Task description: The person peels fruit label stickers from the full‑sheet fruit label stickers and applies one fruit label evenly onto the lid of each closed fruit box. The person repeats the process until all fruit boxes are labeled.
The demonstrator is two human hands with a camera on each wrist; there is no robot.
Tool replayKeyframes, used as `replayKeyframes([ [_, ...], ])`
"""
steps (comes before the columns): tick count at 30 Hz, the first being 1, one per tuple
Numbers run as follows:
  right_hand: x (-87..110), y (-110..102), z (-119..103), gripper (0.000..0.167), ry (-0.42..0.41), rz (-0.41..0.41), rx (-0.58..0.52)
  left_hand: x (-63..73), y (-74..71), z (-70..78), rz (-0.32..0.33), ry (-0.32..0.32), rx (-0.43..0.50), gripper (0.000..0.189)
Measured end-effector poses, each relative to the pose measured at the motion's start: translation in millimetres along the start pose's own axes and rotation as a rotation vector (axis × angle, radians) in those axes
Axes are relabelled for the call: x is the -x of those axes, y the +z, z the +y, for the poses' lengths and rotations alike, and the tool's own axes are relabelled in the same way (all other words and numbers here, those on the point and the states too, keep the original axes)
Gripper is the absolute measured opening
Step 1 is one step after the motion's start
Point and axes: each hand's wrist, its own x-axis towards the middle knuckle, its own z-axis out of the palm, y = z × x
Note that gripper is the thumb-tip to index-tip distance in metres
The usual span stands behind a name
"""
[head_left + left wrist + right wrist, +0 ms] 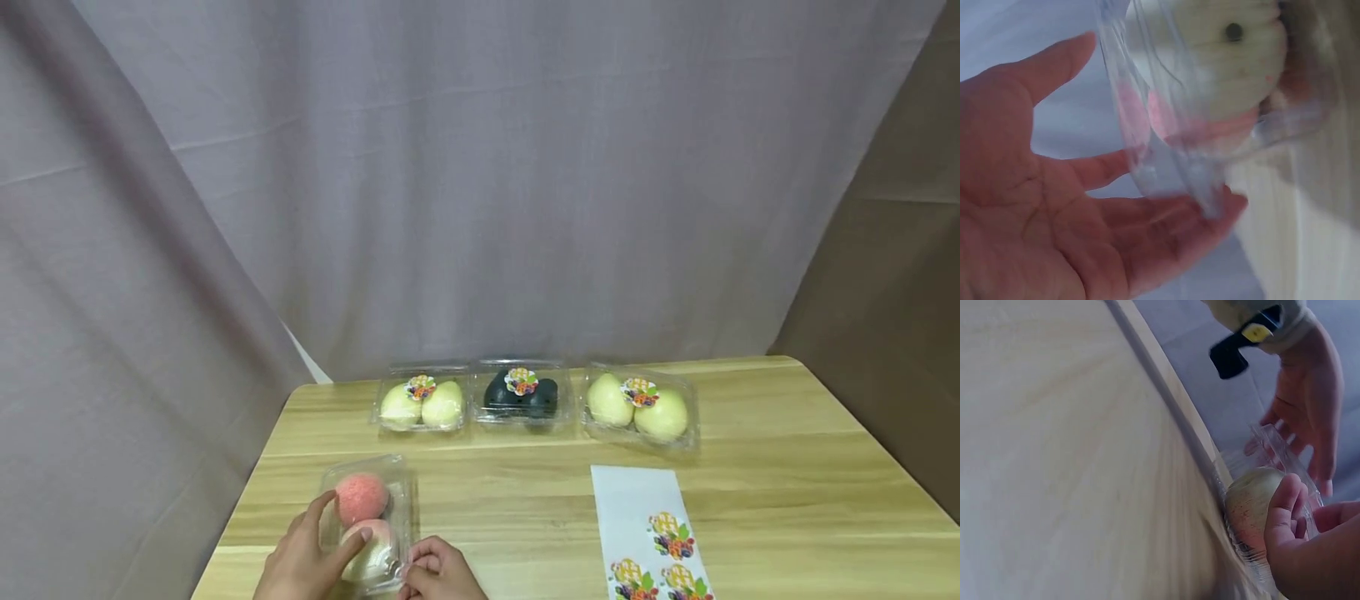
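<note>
A clear plastic box (401, 492) stands at the front left of the table, its lid down over two peaches. The farther peach (362, 497) is pink; the nearer peach (377, 557) is pale with a blush. My left hand (298, 557) spreads over the box's left side, thumb across the lid. In the left wrist view the left hand (1079, 206) has extended fingers, some against the clear edge. My right hand (444, 573) curls its thumb and fingers at the box's near right corner. In the right wrist view, the right hand (1310, 550) pinches the plastic rim there.
Along the back stand a box of pale pears (442, 405), a box of dark fruit (540, 400) and another box of pears (662, 415), each with a round fruit sticker on its lid. A white sheet (630, 500) with three fruit stickers lies at the front right.
</note>
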Motion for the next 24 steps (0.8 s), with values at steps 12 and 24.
replayKeyframes([
  [12,1.3,-45.5,-31.2,0.019,-0.007,0.149,0.118,-4.3,20.4,-4.6,-0.109,-0.051,0.763,0.064],
  [24,11.3,-82.9,-48.7,0.039,-0.037,0.230,0.183,1.5,60.1,-4.5,-0.216,-0.086,1.125,0.057],
])
